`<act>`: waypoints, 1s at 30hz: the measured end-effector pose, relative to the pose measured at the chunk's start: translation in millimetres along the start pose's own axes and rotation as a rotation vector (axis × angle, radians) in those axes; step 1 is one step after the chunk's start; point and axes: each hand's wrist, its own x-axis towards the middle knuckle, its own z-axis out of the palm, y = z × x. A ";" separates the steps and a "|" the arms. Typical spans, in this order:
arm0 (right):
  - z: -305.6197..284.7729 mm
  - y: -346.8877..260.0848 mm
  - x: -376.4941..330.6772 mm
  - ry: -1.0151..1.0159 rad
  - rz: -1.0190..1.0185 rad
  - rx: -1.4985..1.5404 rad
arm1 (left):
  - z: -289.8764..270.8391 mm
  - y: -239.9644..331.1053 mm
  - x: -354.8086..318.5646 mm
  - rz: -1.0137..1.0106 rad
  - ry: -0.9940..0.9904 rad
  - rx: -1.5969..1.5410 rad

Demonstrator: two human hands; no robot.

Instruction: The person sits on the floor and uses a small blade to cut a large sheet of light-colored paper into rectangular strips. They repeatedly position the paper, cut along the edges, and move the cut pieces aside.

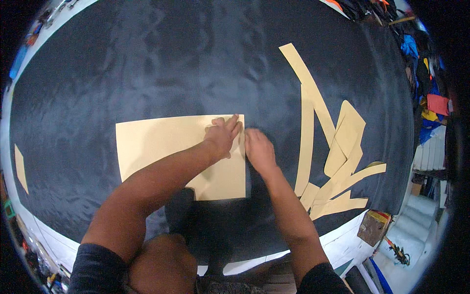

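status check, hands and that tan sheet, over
Left hand flat on tan paper sheet, near its right edge. Right hand on black cloth just beside that edge. Tan offcut strips lie apart to the right.

Left hand (223,137) and right hand (259,151) side by side, palms down, fingers (234,121) extended flat
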 end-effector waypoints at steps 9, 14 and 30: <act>1.4 13.4 20.8 0.060 -0.094 -0.047 | 0.7 2.6 8.3 0.005 -0.014 -0.022; -0.1 13.9 -7.3 -0.126 -0.078 -0.101 | -1.7 4.1 4.1 -0.001 -0.017 -0.004; -5.4 10.8 -92.0 -0.242 -0.211 -0.108 | -5.0 5.8 10.0 0.026 -0.020 -0.002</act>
